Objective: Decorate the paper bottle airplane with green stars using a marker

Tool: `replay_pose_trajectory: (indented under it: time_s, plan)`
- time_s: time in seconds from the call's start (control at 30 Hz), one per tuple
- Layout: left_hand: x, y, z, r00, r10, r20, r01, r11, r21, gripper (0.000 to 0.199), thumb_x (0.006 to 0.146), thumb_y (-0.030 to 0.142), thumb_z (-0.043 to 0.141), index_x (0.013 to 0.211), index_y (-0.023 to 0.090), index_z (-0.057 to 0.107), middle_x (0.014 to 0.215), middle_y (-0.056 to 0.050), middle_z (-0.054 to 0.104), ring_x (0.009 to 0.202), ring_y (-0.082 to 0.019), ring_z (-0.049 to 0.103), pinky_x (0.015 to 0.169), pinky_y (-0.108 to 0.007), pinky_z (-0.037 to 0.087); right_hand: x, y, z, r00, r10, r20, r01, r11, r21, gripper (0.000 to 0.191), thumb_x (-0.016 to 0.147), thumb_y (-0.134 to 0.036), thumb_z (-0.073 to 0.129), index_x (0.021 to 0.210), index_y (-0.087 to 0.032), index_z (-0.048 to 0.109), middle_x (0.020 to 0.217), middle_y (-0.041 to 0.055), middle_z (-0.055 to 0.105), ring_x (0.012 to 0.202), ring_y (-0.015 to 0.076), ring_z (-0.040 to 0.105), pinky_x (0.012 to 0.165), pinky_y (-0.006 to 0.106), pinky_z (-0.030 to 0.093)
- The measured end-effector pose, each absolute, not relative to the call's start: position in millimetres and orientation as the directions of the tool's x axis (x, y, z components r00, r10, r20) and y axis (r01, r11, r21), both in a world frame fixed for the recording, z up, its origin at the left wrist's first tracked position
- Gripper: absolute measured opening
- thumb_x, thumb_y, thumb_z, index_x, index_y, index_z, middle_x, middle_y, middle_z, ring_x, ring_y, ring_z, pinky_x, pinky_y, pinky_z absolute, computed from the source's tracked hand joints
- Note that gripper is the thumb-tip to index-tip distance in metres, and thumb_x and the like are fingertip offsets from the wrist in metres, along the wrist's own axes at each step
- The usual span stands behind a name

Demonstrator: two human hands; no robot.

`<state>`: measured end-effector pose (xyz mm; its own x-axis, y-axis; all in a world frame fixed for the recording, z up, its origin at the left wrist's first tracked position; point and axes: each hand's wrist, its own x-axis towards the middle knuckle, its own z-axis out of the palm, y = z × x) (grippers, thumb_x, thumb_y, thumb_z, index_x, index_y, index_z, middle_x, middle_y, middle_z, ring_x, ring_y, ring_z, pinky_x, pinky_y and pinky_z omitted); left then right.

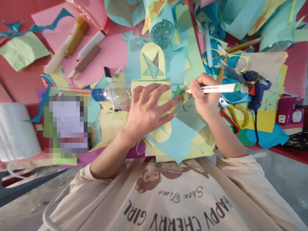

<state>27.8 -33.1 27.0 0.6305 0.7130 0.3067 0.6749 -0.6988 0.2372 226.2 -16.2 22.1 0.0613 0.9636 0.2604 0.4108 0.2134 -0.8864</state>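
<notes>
My right hand [205,96] grips a white acrylic marker [222,88] with a green end, its tip beside a small green star [177,91]. Spread out flat, my left hand [149,107] rests over pale yellow paper, one fingertip touching the star. Just beyond it is a rounded yellow paper piece [146,54] bearing a star drawn in green and grey. A clear plastic bottle [120,94] with a blue cap lies to the left, partly hidden by my left hand. Blue paper [185,123] lies under and around the star.
At right are yellow- and red-handled scissors [232,115] and a blue glue gun [258,94] with its cord. Several markers [90,45] lie at upper left. A greenish bottle [162,30] stands at the back. A white roll [18,131] sits at far left.
</notes>
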Motion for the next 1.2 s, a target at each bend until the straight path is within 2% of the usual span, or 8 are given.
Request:
replay_pose_trajectory:
  time_s: [0.2, 0.43, 0.53, 0.67, 0.87, 1.03, 1.2]
  plan:
    - [27.8, -33.0, 26.5, 0.643, 0.699, 0.314, 0.691, -0.706, 0.156, 0.043, 0.088, 0.047, 0.053, 0.130, 0.039, 0.046, 0.131, -0.007, 0.051, 0.119, -0.029, 0.046, 0.091, -0.046, 0.034, 224.6, -16.7, 24.2, 0.038, 0.957, 0.288, 0.411, 0.247, -0.877, 0.036, 0.086, -0.042, 0.050, 0.058, -0.022, 0.042, 0.048, -0.0075, 0.040, 0.047, 0.0060, 0.043, 0.046, 0.024, 0.036]
    - [28.0, -32.9, 27.7, 0.642, 0.698, 0.317, 0.693, -0.705, 0.148, 0.044, 0.088, 0.049, 0.052, 0.130, 0.040, 0.046, 0.131, -0.007, 0.051, 0.118, -0.029, 0.047, 0.090, -0.045, 0.035, 227.8, -15.6, 20.4, 0.081, 0.943, 0.322, 0.342, 0.277, -0.898, 0.038, 0.085, -0.044, 0.051, 0.056, -0.023, 0.041, 0.047, -0.0070, 0.035, 0.044, 0.0075, 0.039, 0.043, 0.025, 0.034]
    - [27.7, -32.2, 27.9, 0.641, 0.703, 0.307, 0.684, -0.705, 0.186, 0.043, 0.088, 0.049, 0.052, 0.129, 0.039, 0.048, 0.132, -0.008, 0.050, 0.119, -0.029, 0.046, 0.091, -0.046, 0.034, 228.8, -15.5, 19.0, 0.097, 0.934, 0.343, 0.307, 0.300, -0.903, 0.039, 0.086, -0.044, 0.051, 0.056, -0.022, 0.040, 0.046, -0.0068, 0.036, 0.041, 0.0072, 0.037, 0.041, 0.025, 0.033]
    - [27.4, -31.0, 27.3, 0.628, 0.709, 0.321, 0.663, -0.703, 0.255, 0.040, 0.088, 0.050, 0.051, 0.125, 0.036, 0.053, 0.132, -0.008, 0.048, 0.119, -0.031, 0.045, 0.093, -0.047, 0.032, 228.2, -18.4, 19.5, 0.051, 0.945, 0.323, 0.341, 0.287, -0.895, 0.037, 0.086, -0.044, 0.050, 0.057, -0.023, 0.043, 0.047, -0.0067, 0.038, 0.044, 0.0079, 0.041, 0.042, 0.025, 0.033]
    - [27.3, -31.0, 27.6, 0.644, 0.682, 0.346, 0.677, -0.719, 0.155, 0.041, 0.087, 0.051, 0.052, 0.124, 0.034, 0.053, 0.130, -0.009, 0.051, 0.118, -0.029, 0.048, 0.090, -0.044, 0.035, 226.3, -22.1, 22.2, -0.008, 0.959, 0.283, 0.395, 0.263, -0.880, 0.034, 0.088, -0.040, 0.048, 0.060, -0.022, 0.045, 0.050, -0.0066, 0.039, 0.050, 0.0070, 0.045, 0.049, 0.025, 0.037]
    - [27.4, -31.1, 27.4, 0.634, 0.694, 0.340, 0.671, -0.713, 0.204, 0.040, 0.087, 0.049, 0.053, 0.125, 0.036, 0.052, 0.131, -0.008, 0.050, 0.119, -0.029, 0.047, 0.090, -0.045, 0.034, 228.5, -18.6, 18.9, 0.063, 0.949, 0.308, 0.416, 0.255, -0.873, 0.037, 0.086, -0.046, 0.048, 0.058, -0.022, 0.041, 0.050, -0.0067, 0.037, 0.051, 0.0071, 0.043, 0.049, 0.024, 0.038]
    - [27.6, -31.0, 26.9, 0.637, 0.691, 0.342, 0.682, -0.712, 0.167, 0.040, 0.087, 0.050, 0.052, 0.124, 0.035, 0.054, 0.130, -0.008, 0.051, 0.118, -0.028, 0.047, 0.090, -0.044, 0.035, 227.3, -19.2, 20.3, 0.027, 0.955, 0.296, 0.422, 0.257, -0.869, 0.037, 0.086, -0.046, 0.047, 0.059, -0.022, 0.041, 0.050, -0.0063, 0.037, 0.051, 0.0073, 0.043, 0.050, 0.024, 0.038]
